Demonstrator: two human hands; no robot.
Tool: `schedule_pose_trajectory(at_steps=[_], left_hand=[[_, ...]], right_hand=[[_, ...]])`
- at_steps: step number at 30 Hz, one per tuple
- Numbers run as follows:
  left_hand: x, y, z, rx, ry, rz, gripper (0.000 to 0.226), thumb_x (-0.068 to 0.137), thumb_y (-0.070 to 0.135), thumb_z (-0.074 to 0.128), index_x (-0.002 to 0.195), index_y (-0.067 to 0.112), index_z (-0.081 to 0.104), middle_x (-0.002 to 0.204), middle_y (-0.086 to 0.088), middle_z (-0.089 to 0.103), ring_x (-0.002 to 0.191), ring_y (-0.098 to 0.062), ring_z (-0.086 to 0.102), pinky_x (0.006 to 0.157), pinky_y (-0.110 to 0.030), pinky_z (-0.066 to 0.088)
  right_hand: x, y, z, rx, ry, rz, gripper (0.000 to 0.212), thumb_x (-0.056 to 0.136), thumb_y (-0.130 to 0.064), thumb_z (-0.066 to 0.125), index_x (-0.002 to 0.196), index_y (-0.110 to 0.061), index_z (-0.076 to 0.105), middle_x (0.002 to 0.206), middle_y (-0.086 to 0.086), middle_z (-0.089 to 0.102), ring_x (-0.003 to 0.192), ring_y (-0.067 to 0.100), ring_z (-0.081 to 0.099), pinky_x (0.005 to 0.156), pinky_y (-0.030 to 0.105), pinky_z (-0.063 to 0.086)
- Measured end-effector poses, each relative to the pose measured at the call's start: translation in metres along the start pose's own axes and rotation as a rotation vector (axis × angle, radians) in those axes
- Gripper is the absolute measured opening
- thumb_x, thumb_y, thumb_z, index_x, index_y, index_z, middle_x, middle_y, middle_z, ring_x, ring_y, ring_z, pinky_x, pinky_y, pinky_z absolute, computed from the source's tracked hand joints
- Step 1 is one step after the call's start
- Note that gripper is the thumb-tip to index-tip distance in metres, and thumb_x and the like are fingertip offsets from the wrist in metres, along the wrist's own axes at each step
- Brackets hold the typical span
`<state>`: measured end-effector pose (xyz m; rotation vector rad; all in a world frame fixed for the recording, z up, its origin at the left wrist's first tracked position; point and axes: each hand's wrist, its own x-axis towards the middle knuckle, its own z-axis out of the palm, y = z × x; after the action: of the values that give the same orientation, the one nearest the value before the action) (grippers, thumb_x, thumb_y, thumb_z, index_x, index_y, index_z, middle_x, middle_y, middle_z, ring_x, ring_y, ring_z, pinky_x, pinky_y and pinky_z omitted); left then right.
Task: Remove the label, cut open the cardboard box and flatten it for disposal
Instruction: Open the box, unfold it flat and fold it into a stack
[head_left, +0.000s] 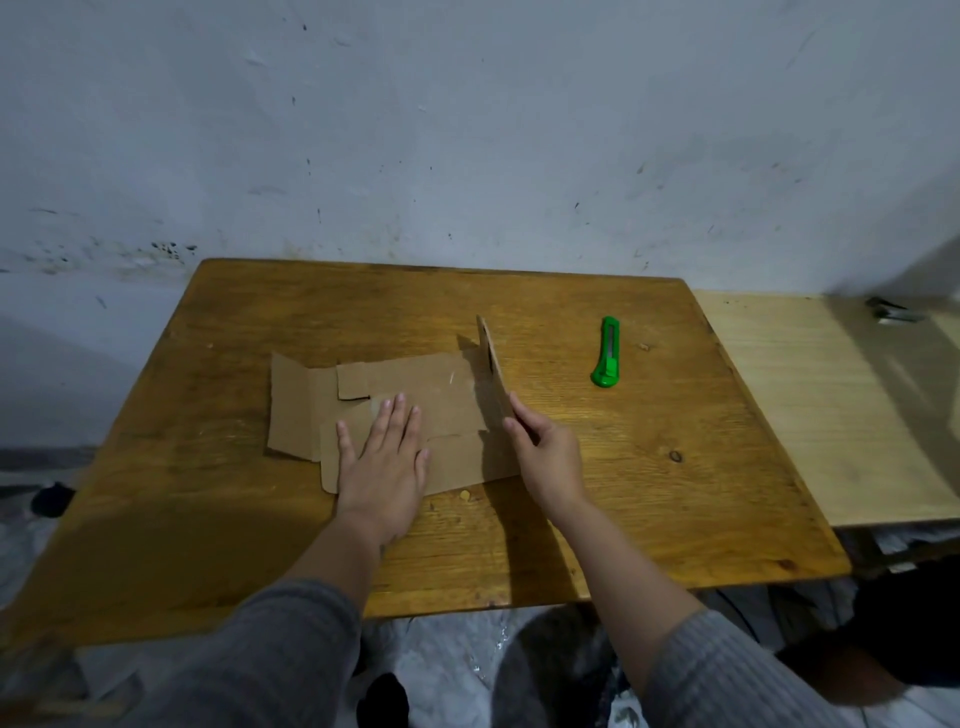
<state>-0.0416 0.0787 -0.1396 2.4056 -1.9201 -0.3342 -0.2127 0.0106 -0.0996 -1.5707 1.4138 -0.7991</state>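
Observation:
The brown cardboard box (415, 389) lies opened out and mostly flat on the wooden table (571, 509). My left hand (387, 462) presses palm-down on its middle, fingers spread. Its right-hand panel (491, 364) stands upright on edge. My right hand (545, 452) grips the near end of that panel. The green utility knife (607, 358) lies on the table to the right of the box, apart from both hands. No label is visible on the cardboard.
A lighter wooden board (831, 405) adjoins the table on the right, with a small dark metal object (891, 312) at its far end. A grey wall (467, 130) stands right behind the table. Small crumbs (465, 496) lie near the box's front edge.

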Motion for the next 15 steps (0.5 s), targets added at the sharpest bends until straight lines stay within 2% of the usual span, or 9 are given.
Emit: schedule_pose_trajectory(at_steps=[2, 7, 10, 13, 15], left_hand=[[0.0, 0.0, -0.001, 0.002, 0.0, 0.002, 0.056, 0.101, 0.039, 0.008, 0.152, 0.021, -0.006, 0.159, 0.003, -0.019, 0.144, -0.012, -0.022, 0.115, -0.059, -0.009], [0.0, 0.0, -0.001, 0.009, -0.006, 0.0, 0.055, 0.101, 0.039, 0.008, 0.152, 0.022, -0.006, 0.159, 0.003, -0.018, 0.145, -0.012, -0.021, 0.115, -0.058, -0.009], [0.001, 0.0, 0.0, 0.007, -0.011, 0.004, 0.055, 0.101, 0.039, 0.006, 0.152, 0.022, -0.006, 0.16, 0.004, -0.017, 0.144, -0.012, -0.021, 0.115, -0.058, -0.009], [0.0, 0.0, 0.001, 0.005, -0.011, 0.01, 0.055, 0.101, 0.039, 0.006, 0.152, 0.021, -0.005, 0.16, 0.004, -0.017, 0.145, -0.012, -0.021, 0.115, -0.058, -0.009], [0.0, -0.001, 0.001, 0.005, -0.006, 0.012, 0.055, 0.101, 0.039, 0.006, 0.152, 0.021, -0.005, 0.16, 0.004, -0.017, 0.145, -0.012, -0.021, 0.115, -0.057, -0.01]], right_hand=[[-0.002, 0.0, 0.003, -0.062, -0.053, -0.056, 0.039, 0.094, -0.016, 0.055, 0.132, -0.017, 0.053, 0.137, -0.002, 0.053, 0.123, -0.002, 0.042, 0.099, 0.011, 0.033], [-0.006, 0.005, 0.008, -0.314, -0.17, -0.238, 0.043, 0.096, -0.014, 0.048, 0.139, -0.015, 0.044, 0.146, -0.001, 0.042, 0.129, -0.003, 0.032, 0.105, 0.008, 0.021], [-0.006, 0.007, 0.017, -0.486, -0.249, -0.304, 0.041, 0.098, -0.012, 0.044, 0.139, -0.013, 0.043, 0.147, 0.0, 0.042, 0.137, 0.007, 0.034, 0.108, 0.009, 0.015], [-0.003, 0.01, 0.02, -0.587, -0.315, -0.319, 0.049, 0.094, 0.001, 0.041, 0.141, -0.012, 0.04, 0.15, 0.002, 0.038, 0.14, 0.009, 0.031, 0.108, 0.008, 0.01], [0.002, 0.01, 0.017, -0.606, -0.342, -0.325, 0.053, 0.092, 0.004, 0.042, 0.142, -0.013, 0.039, 0.15, 0.001, 0.037, 0.14, 0.01, 0.031, 0.114, 0.015, 0.011]])
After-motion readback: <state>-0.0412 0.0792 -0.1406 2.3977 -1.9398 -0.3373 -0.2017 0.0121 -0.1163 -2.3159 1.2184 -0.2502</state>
